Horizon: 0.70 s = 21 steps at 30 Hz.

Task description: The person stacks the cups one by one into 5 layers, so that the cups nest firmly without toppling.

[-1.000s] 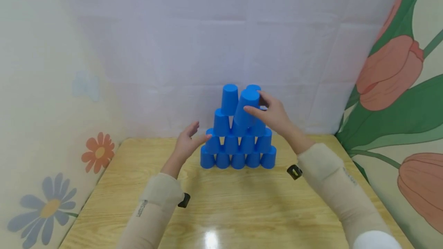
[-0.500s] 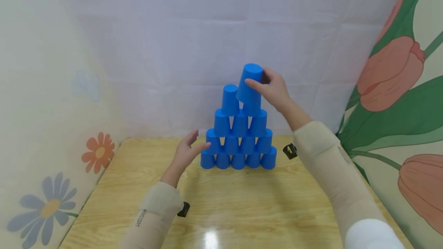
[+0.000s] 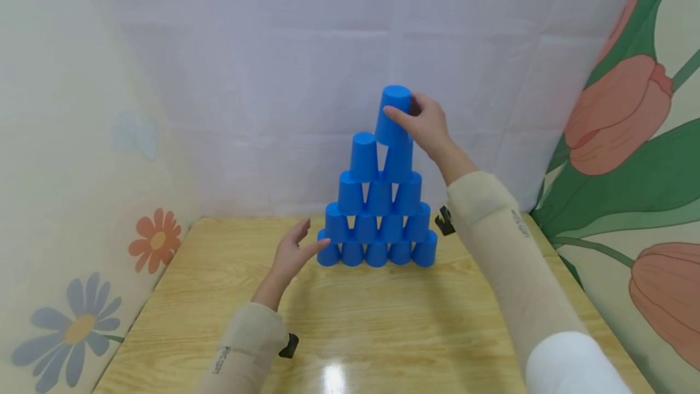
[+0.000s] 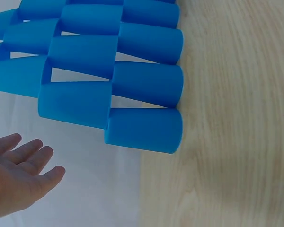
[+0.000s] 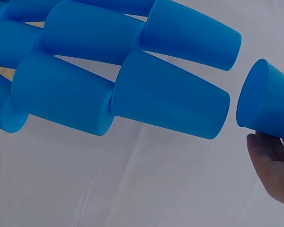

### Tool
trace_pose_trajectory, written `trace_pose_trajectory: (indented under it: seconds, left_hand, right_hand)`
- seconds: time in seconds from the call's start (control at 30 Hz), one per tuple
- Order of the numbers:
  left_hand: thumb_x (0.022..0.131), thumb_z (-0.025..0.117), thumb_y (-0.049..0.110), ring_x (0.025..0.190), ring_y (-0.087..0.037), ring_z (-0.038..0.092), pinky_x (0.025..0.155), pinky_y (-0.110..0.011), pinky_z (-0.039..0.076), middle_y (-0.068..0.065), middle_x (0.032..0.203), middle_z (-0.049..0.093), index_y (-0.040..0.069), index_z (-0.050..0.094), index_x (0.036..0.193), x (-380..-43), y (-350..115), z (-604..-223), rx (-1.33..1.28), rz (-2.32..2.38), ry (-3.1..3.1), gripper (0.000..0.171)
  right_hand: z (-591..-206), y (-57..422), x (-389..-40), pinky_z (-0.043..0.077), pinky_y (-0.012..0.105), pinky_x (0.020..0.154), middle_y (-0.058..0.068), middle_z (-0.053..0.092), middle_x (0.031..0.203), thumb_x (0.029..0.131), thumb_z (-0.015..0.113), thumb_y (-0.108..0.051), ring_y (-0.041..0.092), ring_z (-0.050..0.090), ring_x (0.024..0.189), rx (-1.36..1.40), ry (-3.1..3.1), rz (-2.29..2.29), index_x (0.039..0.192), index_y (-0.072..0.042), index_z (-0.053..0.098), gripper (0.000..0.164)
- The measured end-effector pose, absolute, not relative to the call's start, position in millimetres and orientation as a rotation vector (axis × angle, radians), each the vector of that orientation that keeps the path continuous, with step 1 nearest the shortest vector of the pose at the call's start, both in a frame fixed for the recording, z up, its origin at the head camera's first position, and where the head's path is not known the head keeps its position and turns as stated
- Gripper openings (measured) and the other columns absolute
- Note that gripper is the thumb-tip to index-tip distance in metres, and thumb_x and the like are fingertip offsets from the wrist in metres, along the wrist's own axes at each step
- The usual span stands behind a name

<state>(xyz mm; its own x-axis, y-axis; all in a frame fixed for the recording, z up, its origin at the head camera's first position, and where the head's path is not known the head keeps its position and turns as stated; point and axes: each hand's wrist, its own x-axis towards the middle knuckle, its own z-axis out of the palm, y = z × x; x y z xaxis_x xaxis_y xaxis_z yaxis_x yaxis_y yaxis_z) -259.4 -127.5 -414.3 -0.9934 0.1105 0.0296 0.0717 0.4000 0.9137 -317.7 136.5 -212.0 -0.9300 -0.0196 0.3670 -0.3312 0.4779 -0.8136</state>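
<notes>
A pyramid of upside-down blue cups (image 3: 378, 194) stands on the wooden table, its top row made of two cups. Above that row my right hand (image 3: 429, 126) holds another blue cup (image 3: 392, 123) between thumb and fingers, mouth down. In the right wrist view a gap separates the held cup (image 5: 274, 106) from the nearest top-row cup (image 5: 173, 97). My left hand (image 3: 292, 253) hovers left of the lower rows with its fingers extended. The left wrist view has that hand (image 4: 21, 175) apart from the cups (image 4: 83, 56), holding nothing.
The wooden table (image 3: 350, 327) extends in front of the pyramid. Behind it hangs a creased white cloth (image 3: 273, 78). Walls painted with flowers stand at both sides. A black wrist device (image 3: 445, 221) sits on the right forearm, another (image 3: 288, 345) on the left.
My right hand has lifted the held cup from in front of the pyramid's upper rows to above the top row. My left hand has sunk slightly.
</notes>
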Motion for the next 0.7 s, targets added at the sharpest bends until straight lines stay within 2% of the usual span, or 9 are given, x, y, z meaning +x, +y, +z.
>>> trace_pose_trajectory:
  seconds: [0.17,0.33,0.43,0.53,0.6,0.7]
  left_hand:
    - [0.073,0.064,0.044,0.124,-0.028,0.023,0.097,-0.046,0.024,-0.012,0.137,0.026,0.006,0.025,0.135,-253.4,-129.2,-423.7,0.162,1.746,2.593,0.082]
    - [0.074,0.063,0.043,0.124,-0.027,0.023,0.099,-0.043,0.021,-0.011,0.137,0.026,0.007,0.025,0.135,-247.5,-128.7,-429.4,0.136,1.781,2.581,0.081]
    - [0.077,0.063,0.038,0.124,-0.027,0.023,0.099,-0.044,0.02,-0.011,0.137,0.027,0.007,0.025,0.135,-244.3,-129.4,-432.1,0.132,1.795,2.575,0.076]
    - [0.077,0.063,0.035,0.124,-0.027,0.023,0.099,-0.044,0.02,-0.012,0.137,0.027,0.006,0.025,0.135,-241.5,-130.6,-435.3,0.12,1.796,2.57,0.075]
    - [0.076,0.063,0.037,0.124,-0.028,0.023,0.099,-0.044,0.021,-0.013,0.137,0.027,0.006,0.025,0.135,-239.7,-130.8,-437.2,0.114,1.788,2.571,0.077]
    - [0.073,0.064,0.043,0.123,-0.029,0.024,0.099,-0.044,0.021,-0.013,0.136,0.028,0.005,0.026,0.134,-237.6,-130.3,-440.5,0.09,1.791,2.563,0.081]
  right_hand:
    - [-216.3,134.0,-334.1,0.042,0.031,0.084,0.003,0.052,0.114,0.069,0.057,-0.058,0.014,0.049,0.101,0.247,-2.424,1.425,0.122,-0.011,0.045,0.071]
    - [-243.1,143.4,-383.7,0.042,0.034,0.083,-0.003,0.051,0.115,0.062,0.058,-0.064,0.012,0.048,0.102,0.226,-2.421,1.432,0.121,-0.022,0.046,0.073]
    - [-244.7,144.5,-388.3,0.041,0.036,0.084,-0.002,0.049,0.117,0.064,0.059,-0.061,0.013,0.047,0.104,0.225,-2.423,1.478,0.123,-0.022,0.045,0.071]
    - [-239.4,140.3,-377.8,0.041,0.037,0.085,0.0,0.049,0.119,0.066,0.06,-0.059,0.015,0.046,0.105,0.226,-2.421,1.489,0.124,-0.02,0.044,0.071]
    - [-237.0,136.4,-371.4,0.041,0.036,0.085,0.0,0.049,0.119,0.067,0.059,-0.059,0.015,0.046,0.105,0.217,-2.424,1.457,0.124,-0.018,0.044,0.072]
    - [-224.2,128.0,-347.8,0.04,0.035,0.087,0.003,0.047,0.121,0.073,0.057,-0.054,0.016,0.045,0.108,0.21,-2.456,1.45,0.126,-0.014,0.042,0.069]
